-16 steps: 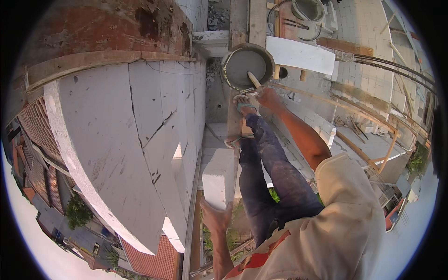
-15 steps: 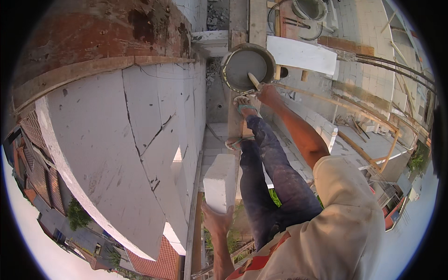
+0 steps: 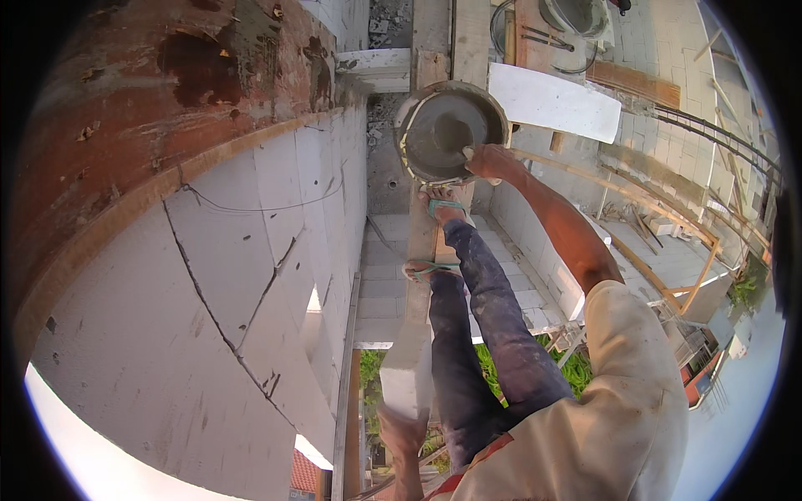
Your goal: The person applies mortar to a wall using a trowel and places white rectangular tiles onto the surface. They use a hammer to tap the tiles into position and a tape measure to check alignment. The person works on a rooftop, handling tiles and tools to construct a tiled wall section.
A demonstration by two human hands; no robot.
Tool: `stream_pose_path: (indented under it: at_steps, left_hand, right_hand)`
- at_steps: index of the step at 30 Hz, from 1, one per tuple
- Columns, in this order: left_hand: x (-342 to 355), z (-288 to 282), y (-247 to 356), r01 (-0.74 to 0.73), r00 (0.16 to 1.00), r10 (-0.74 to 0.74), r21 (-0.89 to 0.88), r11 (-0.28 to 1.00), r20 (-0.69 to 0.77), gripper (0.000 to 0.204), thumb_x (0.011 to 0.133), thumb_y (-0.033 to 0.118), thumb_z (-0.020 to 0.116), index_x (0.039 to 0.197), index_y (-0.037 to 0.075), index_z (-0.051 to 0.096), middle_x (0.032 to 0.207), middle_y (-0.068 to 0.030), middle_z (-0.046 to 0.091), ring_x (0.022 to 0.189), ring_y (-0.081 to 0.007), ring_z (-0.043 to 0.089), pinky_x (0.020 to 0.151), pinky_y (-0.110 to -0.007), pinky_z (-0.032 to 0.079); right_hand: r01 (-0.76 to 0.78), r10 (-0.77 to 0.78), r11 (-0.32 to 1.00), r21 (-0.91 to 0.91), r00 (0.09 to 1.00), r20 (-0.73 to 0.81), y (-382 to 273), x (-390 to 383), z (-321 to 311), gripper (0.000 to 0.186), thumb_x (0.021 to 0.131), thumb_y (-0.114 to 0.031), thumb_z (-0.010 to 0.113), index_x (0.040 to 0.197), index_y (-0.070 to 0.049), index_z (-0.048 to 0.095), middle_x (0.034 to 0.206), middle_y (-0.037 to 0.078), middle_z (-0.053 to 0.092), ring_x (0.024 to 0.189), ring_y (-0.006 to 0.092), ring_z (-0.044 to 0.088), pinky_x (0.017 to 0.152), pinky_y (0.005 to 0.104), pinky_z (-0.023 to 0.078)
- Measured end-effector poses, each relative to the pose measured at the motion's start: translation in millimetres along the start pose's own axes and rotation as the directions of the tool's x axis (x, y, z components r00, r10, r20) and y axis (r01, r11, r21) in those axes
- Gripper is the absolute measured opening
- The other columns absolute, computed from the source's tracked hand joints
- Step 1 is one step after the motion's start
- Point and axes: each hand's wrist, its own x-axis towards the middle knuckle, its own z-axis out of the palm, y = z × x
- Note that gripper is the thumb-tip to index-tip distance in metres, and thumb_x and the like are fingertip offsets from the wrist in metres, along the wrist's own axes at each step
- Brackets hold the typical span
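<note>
My left hand (image 3: 403, 427) is wrapped round the lower end of a white, light masonry block (image 3: 408, 377), held up beside my left leg. A round bucket (image 3: 499, 125) of wet grey mortar (image 3: 443, 134) stands on the planks beyond my feet. Over its near right rim, my right hand (image 3: 494, 163) is closed on a tool with a pale handle (image 3: 469, 153). The tool's working end is hidden, apparently down in the mortar.
My sandalled feet (image 3: 434, 269) stand on a narrow plank (image 3: 422, 292) high above greenery. A cracked white block wall (image 3: 251, 250) rises on the left under a reddish-brown board (image 3: 167, 75). Another bucket (image 3: 576, 17), a white slab (image 3: 555, 102) and rods (image 3: 710, 125) lie at the far right.
My right hand has moved down over the tool's handle, which now shows less, and a hollow has formed in the mortar. The block in my left hand sits lower and nearer to me.
</note>
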Motion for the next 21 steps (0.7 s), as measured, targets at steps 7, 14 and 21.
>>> stream_pose_path:
  at_steps: [7,14,21]
  left_hand:
    - [-7.6,4.0,4.4,-0.006,1.000,0.009,-0.120,0.993,0.023,0.105,0.064,0.034,0.091,0.141,-0.006,0.033,0.125,-0.0315,0.057,0.113,-0.0498,0.061,0.096,-0.055,0.050]
    - [-12.3,23.7,-12.1,0.020,1.000,-0.022,-0.153,0.988,-0.008,0.105,0.063,0.033,0.091,0.142,-0.005,0.033,0.126,-0.0297,0.057,0.114,-0.0485,0.060,0.098,-0.054,0.050]
    - [-15.1,37.6,-33.8,0.063,0.996,-0.071,-0.132,0.989,-0.050,0.094,0.064,0.036,0.090,0.134,-0.003,0.041,0.120,-0.0261,0.061,0.109,-0.0472,0.063,0.094,-0.053,0.051]
  right_hand:
    - [-0.007,-0.028,0.984,-0.179,0.981,-0.192,49.1,-87.7,11.8,0.052,0.096,-0.030,0.055,0.137,0.002,0.053,0.122,0.026,0.068,0.114,0.0419,0.067,0.098,0.0512,0.054]
    - [-0.069,0.061,0.997,-0.015,0.946,-0.320,40.9,-36.0,30.0,0.047,0.097,-0.032,0.055,0.132,-0.001,0.059,0.118,0.028,0.068,0.108,0.0433,0.069,0.093,0.0522,0.056]
    - [0.023,0.010,0.981,0.191,0.985,-0.172,45.7,49.3,43.8,0.044,0.093,-0.035,0.066,0.122,-0.003,0.066,0.108,0.024,0.072,0.094,0.0384,0.072,0.082,0.0493,0.058]
